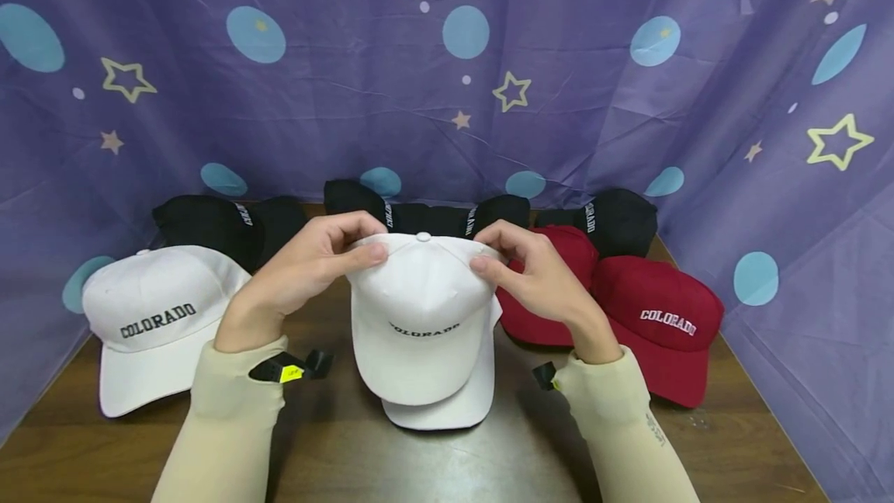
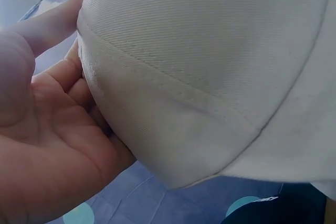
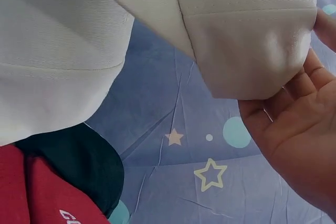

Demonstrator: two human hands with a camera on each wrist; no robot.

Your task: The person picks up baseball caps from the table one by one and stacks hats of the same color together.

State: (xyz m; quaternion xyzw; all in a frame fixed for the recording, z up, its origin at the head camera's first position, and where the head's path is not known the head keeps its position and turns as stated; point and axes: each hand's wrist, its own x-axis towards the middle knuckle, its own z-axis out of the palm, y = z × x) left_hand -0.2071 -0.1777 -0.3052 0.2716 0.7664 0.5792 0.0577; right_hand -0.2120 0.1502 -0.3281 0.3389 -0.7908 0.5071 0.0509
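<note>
A white baseball cap (image 1: pixel 419 278) with dark COLORADO lettering is pinched by both hands at the back of its crown, brim tipped toward me. My left hand (image 1: pixel 300 266) has its thumb on top and its fingers behind the fabric. On the opposite side my right hand (image 1: pixel 541 274) grips the same way. Below and partly hidden by that cap is a second white cap (image 1: pixel 457 410), its brim showing at the front. In the right wrist view, a gap separates the held cap (image 3: pixel 252 45) from the other white cap (image 3: pixel 63 77).
Another white cap (image 1: pixel 157 309) sits at the left on the brown wooden table (image 1: pixel 433 476). Two red caps, one in front (image 1: pixel 663 317), lie at the right. Several black caps, such as the far-right one (image 1: pixel 621 223), line the back before a purple patterned curtain (image 1: pixel 377 99).
</note>
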